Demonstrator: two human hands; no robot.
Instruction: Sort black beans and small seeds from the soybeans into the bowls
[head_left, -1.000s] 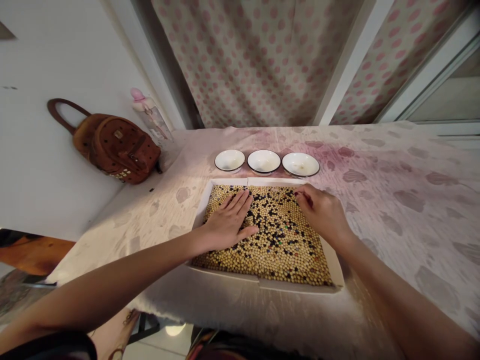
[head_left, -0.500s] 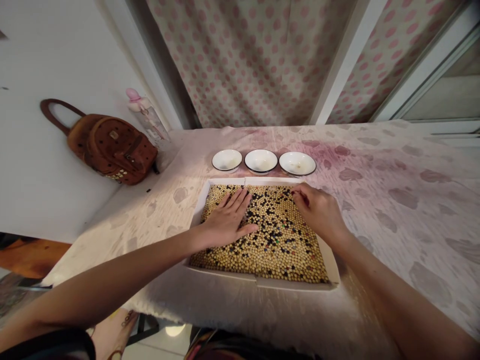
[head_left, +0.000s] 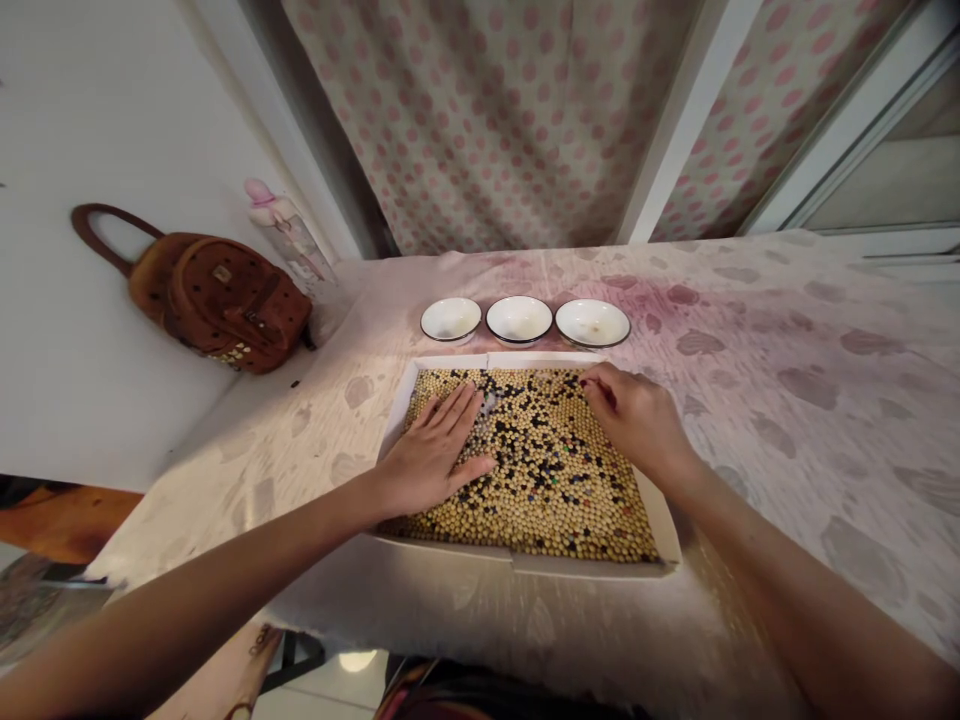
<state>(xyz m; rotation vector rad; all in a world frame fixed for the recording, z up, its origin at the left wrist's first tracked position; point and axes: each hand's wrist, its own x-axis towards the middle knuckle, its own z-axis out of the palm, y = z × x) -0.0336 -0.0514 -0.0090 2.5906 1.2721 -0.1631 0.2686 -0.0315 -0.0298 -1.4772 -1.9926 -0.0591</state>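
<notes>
The white box (head_left: 585, 568) sits on the table (head_left: 787, 330) with its long axis running side to side, a layer of small bean-like pieces (head_left: 540, 500), mostly tan, spread across its floor. The darkest of them cluster through the middle of the box, so they lie between the two hands: rightward from one, leftward from the other. The left hand (head_left: 431, 455) lies flat over the box's left half, fingers stretched toward its far edge and thumb out toward its middle, just beside the dark cluster; its grip is open, palm down on the pieces. The right hand (head_left: 637, 410) is at the box's far right corner, its grip closed, fingers curled in against the thumb above the pieces; whether anything is pinched there I cannot tell. Beyond the box's far edge, three white bowls (head_left: 519, 320) stand in a row roughly parallel to its long axis. Of the two hands, the right is nearer to them, its fingers just short of the rightmost bowl.
</notes>
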